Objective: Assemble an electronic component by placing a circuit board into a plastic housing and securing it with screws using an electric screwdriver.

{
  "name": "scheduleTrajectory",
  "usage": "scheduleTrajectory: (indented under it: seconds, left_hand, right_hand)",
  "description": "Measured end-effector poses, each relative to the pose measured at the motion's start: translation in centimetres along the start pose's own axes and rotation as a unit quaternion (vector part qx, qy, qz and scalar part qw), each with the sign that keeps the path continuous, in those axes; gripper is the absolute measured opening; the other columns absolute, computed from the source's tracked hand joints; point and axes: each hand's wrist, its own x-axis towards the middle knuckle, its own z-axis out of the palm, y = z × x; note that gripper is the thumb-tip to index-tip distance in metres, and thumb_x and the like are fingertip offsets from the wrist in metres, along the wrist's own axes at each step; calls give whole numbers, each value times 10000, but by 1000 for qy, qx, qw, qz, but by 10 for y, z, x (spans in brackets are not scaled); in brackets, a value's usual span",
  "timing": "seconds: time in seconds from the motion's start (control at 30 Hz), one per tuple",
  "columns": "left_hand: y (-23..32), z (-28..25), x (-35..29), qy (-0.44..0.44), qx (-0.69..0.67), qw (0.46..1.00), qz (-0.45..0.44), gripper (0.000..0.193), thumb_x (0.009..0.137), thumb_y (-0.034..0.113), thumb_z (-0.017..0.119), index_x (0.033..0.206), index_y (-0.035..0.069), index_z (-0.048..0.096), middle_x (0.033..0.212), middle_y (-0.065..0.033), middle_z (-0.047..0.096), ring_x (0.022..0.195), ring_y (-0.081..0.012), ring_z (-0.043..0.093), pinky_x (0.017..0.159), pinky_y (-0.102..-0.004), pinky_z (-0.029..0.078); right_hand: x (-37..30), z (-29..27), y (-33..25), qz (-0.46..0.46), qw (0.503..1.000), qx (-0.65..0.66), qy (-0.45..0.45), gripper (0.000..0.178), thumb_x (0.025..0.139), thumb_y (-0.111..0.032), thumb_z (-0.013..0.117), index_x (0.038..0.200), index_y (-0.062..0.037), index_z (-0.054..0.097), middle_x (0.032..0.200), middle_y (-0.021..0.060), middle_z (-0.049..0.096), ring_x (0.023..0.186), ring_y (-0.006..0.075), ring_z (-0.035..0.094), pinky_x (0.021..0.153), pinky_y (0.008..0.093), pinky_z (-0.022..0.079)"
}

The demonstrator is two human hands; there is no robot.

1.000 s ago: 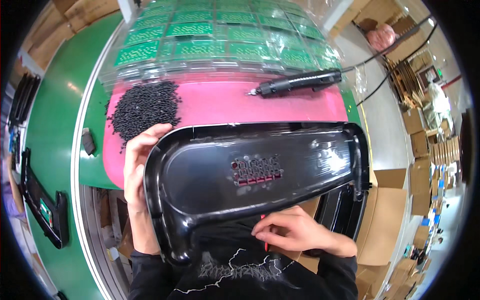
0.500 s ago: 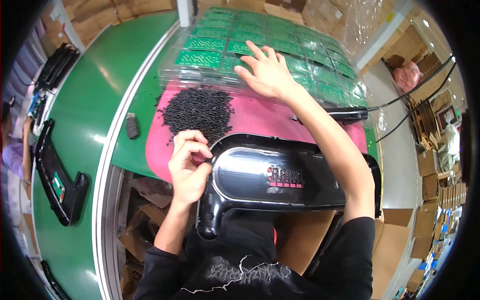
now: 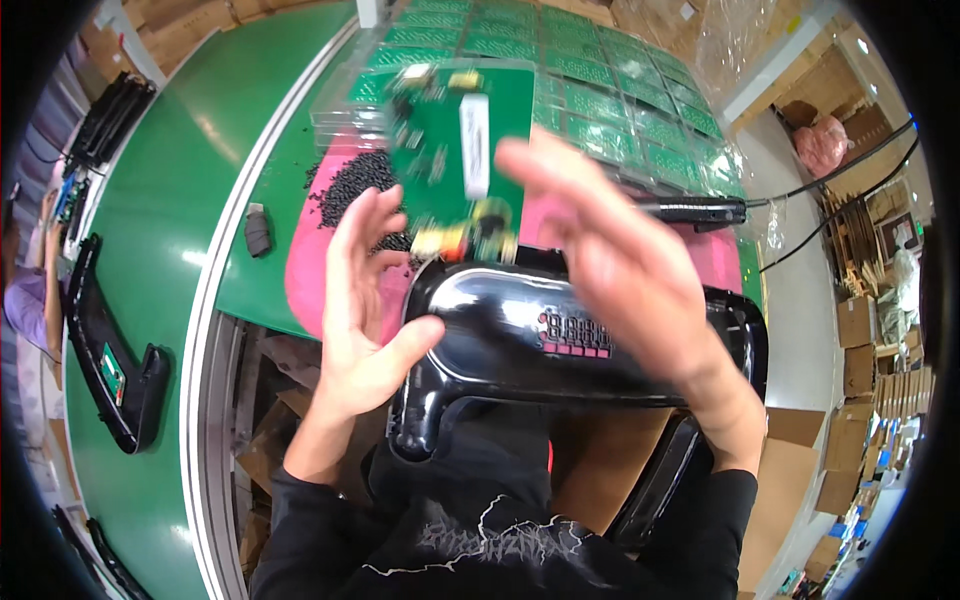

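Observation:
My right hand (image 3: 620, 270), blurred by motion, holds a green circuit board (image 3: 455, 140) by its right edge, above the far rim of a glossy black plastic housing (image 3: 540, 345) lying in front of me. The board carries a white part and some yellow connectors. With fingers spread and nothing in it, my left hand (image 3: 365, 300) hovers just left of the board's lower corner, its thumb over the housing's left end. Beneath both lies a pink mat (image 3: 305, 285) with a pile of small black screws (image 3: 350, 185).
Clear trays of green boards (image 3: 630, 95) lie behind the mat. A black electric screwdriver (image 3: 690, 210) with a cable rests at right. On the green conveyor (image 3: 150, 190) are another black housing (image 3: 110, 365) and a small black object (image 3: 258, 232). A person's sleeve (image 3: 22, 300) shows far left; cardboard boxes (image 3: 860, 340) stand right.
My right hand has come back from the trays with a green circuit board, now over the housing. My left hand has left the screw pile and opened beside the board.

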Motion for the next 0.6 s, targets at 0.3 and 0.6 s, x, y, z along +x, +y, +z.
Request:
scheduleTrajectory:
  seconds: [0.3,0.6]
  left_hand:
    - [58,23,13,-474,2,847,-242,513,938,74,498,1412,-23,328,1085,-165,660,849,-231,671,753,-334,527]
    - [50,34,14,-592,52,771,-231,426,876,93,623,1282,22,519,897,-129,696,627,-225,681,562,-294,547]
  right_hand:
    - [-101,5,-19,-104,906,-403,81,861,657,-124,852,1349,64,377,1200,237,575,967,314,615,781,354,474]
    - [-159,10,-14,74,974,-189,104,136,782,49,627,911,44,668,687,113,650,545,187,613,504,267,471]
